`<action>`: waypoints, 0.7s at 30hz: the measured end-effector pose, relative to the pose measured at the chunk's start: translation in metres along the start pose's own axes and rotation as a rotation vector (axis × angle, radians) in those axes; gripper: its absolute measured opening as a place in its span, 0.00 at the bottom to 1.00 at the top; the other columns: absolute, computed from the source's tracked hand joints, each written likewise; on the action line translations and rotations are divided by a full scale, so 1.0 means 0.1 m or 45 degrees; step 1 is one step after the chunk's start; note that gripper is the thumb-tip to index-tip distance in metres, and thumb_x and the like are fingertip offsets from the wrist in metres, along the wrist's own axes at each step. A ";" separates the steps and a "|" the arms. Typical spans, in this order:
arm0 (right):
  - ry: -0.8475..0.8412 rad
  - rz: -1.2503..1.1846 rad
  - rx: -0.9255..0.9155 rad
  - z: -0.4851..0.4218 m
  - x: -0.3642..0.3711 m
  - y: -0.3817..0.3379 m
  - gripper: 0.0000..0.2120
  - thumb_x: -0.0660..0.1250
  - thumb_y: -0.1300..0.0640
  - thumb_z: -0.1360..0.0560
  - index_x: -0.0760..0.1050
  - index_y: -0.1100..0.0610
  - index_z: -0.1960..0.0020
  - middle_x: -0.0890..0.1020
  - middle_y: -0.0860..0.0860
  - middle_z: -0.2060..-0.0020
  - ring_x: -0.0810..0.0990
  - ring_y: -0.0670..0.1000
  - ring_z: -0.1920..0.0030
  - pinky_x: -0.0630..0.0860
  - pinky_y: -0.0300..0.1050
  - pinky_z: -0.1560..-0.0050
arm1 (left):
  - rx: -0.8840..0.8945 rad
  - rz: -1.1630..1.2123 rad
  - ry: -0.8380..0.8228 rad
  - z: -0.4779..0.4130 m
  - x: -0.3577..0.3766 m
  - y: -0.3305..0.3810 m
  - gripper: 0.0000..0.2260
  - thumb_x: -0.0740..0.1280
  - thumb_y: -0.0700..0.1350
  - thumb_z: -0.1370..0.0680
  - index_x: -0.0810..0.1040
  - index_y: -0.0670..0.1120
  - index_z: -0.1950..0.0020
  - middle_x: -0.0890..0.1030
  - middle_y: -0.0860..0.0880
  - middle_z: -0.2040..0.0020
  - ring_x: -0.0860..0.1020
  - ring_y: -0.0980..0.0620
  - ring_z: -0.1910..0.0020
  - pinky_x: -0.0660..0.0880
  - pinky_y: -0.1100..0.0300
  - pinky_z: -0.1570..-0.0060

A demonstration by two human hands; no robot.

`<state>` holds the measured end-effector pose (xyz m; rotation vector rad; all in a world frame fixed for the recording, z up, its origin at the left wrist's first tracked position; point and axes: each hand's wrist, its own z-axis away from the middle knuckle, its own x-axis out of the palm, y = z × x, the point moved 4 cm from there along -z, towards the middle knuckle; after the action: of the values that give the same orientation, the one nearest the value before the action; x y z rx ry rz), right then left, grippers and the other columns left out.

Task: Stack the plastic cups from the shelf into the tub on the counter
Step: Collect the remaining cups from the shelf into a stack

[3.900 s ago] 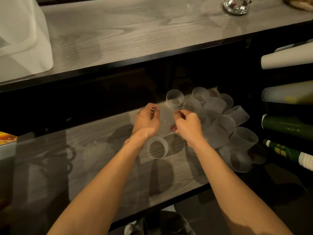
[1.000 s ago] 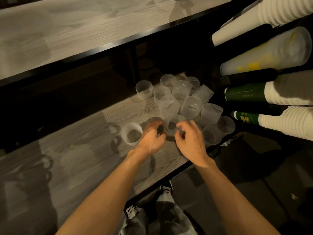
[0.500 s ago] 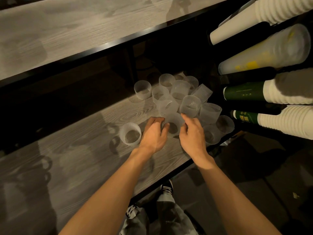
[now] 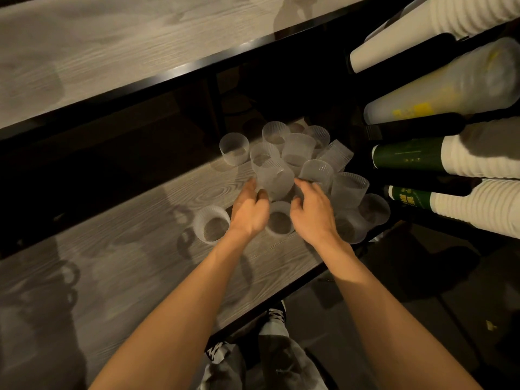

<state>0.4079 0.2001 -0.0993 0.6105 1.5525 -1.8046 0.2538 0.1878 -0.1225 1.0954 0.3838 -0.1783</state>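
Observation:
Several frosted, ribbed plastic cups (image 4: 298, 149) are clustered on the grey wood-grain shelf (image 4: 126, 263), some upright, some tilted. One tilted cup (image 4: 275, 178) lies between my fingertips: my left hand (image 4: 249, 213) touches its left side and my right hand (image 4: 312, 212) its right side, fingers spread on both. An upright cup (image 4: 279, 222) stands between my two palms. To the left of my left hand stands another cup (image 4: 213, 228), and one more (image 4: 234, 149) stands apart at the back. The tub is not in view.
The counter top (image 4: 112, 49) juts out above the shelf. Long sleeves of stacked paper cups (image 4: 464, 153) lie on their sides at the right, close to the cluster. The shelf's front edge (image 4: 281, 299) runs diagonally below my forearms, with my shoes and the floor underneath.
Both hands have moved forward past the upright cup that they framed half a second ago, and now touch the tilted cup behind it. The view has barely shifted.

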 end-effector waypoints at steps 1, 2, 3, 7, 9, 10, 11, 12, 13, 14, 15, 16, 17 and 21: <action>-0.049 -0.028 0.008 -0.05 0.00 -0.03 0.26 0.59 0.62 0.17 0.64 0.55 0.20 0.70 0.55 0.25 0.73 0.55 0.28 0.68 0.41 0.33 | -0.027 0.054 0.003 -0.04 -0.01 0.02 0.23 0.58 0.48 0.16 0.63 0.50 0.19 0.71 0.51 0.23 0.68 0.48 0.24 0.65 0.49 0.24; -0.102 -0.061 0.026 -0.10 0.01 -0.05 0.28 0.59 0.62 0.18 0.61 0.53 0.18 0.68 0.54 0.24 0.73 0.55 0.27 0.69 0.44 0.30 | -0.041 0.097 0.008 -0.07 -0.01 0.04 0.23 0.58 0.46 0.16 0.64 0.49 0.20 0.73 0.52 0.26 0.70 0.49 0.25 0.67 0.48 0.25; -0.149 -0.089 0.049 -0.15 0.03 -0.07 0.31 0.60 0.62 0.18 0.58 0.51 0.17 0.66 0.54 0.23 0.74 0.56 0.28 0.72 0.51 0.29 | -0.051 0.144 0.021 -0.10 -0.01 0.05 0.22 0.58 0.43 0.16 0.65 0.48 0.21 0.76 0.53 0.29 0.72 0.49 0.28 0.69 0.49 0.27; -0.207 -0.130 0.060 -0.25 0.05 -0.10 0.33 0.60 0.59 0.21 0.56 0.47 0.17 0.68 0.53 0.24 0.78 0.57 0.32 0.79 0.62 0.37 | -0.054 0.274 0.121 -0.14 -0.04 0.11 0.22 0.59 0.38 0.17 0.67 0.48 0.24 0.78 0.59 0.46 0.78 0.62 0.47 0.72 0.74 0.50; -0.147 -0.183 0.068 -0.24 0.02 -0.11 0.32 0.60 0.57 0.21 0.60 0.46 0.19 0.72 0.52 0.26 0.79 0.58 0.34 0.80 0.61 0.38 | -0.013 0.287 0.206 -0.12 -0.07 0.14 0.19 0.60 0.38 0.18 0.69 0.48 0.27 0.78 0.60 0.49 0.77 0.64 0.52 0.71 0.73 0.55; -0.115 -0.202 0.081 -0.24 0.02 -0.09 0.30 0.60 0.57 0.21 0.61 0.46 0.20 0.74 0.52 0.27 0.80 0.58 0.34 0.80 0.61 0.38 | 0.014 0.280 0.240 -0.12 -0.09 0.16 0.18 0.61 0.38 0.19 0.71 0.49 0.29 0.79 0.58 0.48 0.77 0.64 0.52 0.71 0.71 0.54; -0.102 -0.202 0.093 -0.22 0.01 -0.08 0.30 0.61 0.58 0.20 0.62 0.46 0.20 0.74 0.51 0.28 0.78 0.57 0.33 0.79 0.60 0.35 | 0.039 0.258 0.260 -0.11 -0.10 0.17 0.17 0.62 0.39 0.19 0.71 0.49 0.30 0.80 0.57 0.47 0.77 0.64 0.50 0.71 0.70 0.54; -0.103 -0.190 0.095 -0.21 0.02 -0.06 0.30 0.62 0.58 0.20 0.63 0.46 0.20 0.74 0.51 0.27 0.76 0.55 0.30 0.76 0.59 0.32 | 0.059 0.229 0.267 -0.10 -0.10 0.18 0.17 0.62 0.39 0.19 0.71 0.49 0.30 0.80 0.56 0.44 0.78 0.63 0.48 0.71 0.72 0.54; -0.120 -0.157 0.097 -0.19 0.03 -0.04 0.31 0.62 0.58 0.21 0.62 0.47 0.19 0.74 0.50 0.26 0.73 0.54 0.27 0.73 0.58 0.28 | 0.081 0.199 0.265 -0.10 -0.10 0.18 0.17 0.63 0.40 0.18 0.72 0.49 0.30 0.80 0.55 0.42 0.78 0.63 0.47 0.71 0.74 0.55; -0.142 -0.130 0.097 -0.18 0.04 -0.01 0.32 0.63 0.59 0.21 0.62 0.48 0.19 0.73 0.51 0.25 0.72 0.54 0.26 0.72 0.58 0.27 | 0.103 0.169 0.259 -0.09 -0.10 0.17 0.17 0.64 0.39 0.19 0.72 0.48 0.30 0.80 0.54 0.41 0.78 0.62 0.46 0.72 0.75 0.54; -0.168 -0.105 0.107 -0.17 0.05 0.00 0.33 0.63 0.59 0.21 0.60 0.48 0.18 0.73 0.52 0.25 0.73 0.55 0.27 0.72 0.58 0.28 | 0.120 0.145 0.254 -0.09 -0.09 0.16 0.18 0.65 0.38 0.19 0.72 0.47 0.30 0.79 0.53 0.40 0.78 0.61 0.45 0.73 0.75 0.53; -0.184 -0.084 0.112 -0.17 0.06 0.02 0.34 0.64 0.60 0.21 0.59 0.48 0.18 0.73 0.52 0.25 0.74 0.56 0.28 0.73 0.58 0.29 | 0.131 0.129 0.249 -0.08 -0.09 0.15 0.18 0.66 0.38 0.20 0.72 0.46 0.30 0.80 0.53 0.40 0.78 0.59 0.44 0.74 0.73 0.50; -0.187 -0.060 0.111 -0.17 0.06 0.02 0.34 0.64 0.61 0.21 0.59 0.49 0.17 0.73 0.53 0.25 0.75 0.56 0.29 0.74 0.57 0.30 | 0.139 0.119 0.244 -0.07 -0.08 0.15 0.18 0.66 0.37 0.20 0.73 0.46 0.30 0.80 0.52 0.41 0.79 0.59 0.44 0.76 0.72 0.49; -0.143 -0.131 0.100 -0.16 0.05 0.00 0.34 0.63 0.61 0.22 0.59 0.47 0.18 0.74 0.52 0.26 0.76 0.54 0.30 0.75 0.56 0.31 | 0.184 0.093 0.246 -0.05 -0.07 0.17 0.18 0.67 0.38 0.22 0.74 0.47 0.32 0.81 0.53 0.45 0.81 0.57 0.46 0.78 0.68 0.48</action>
<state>0.4035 0.2151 -0.1065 0.4644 1.4676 -1.9499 0.2520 0.2000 -0.1080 1.2719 0.5090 -0.0353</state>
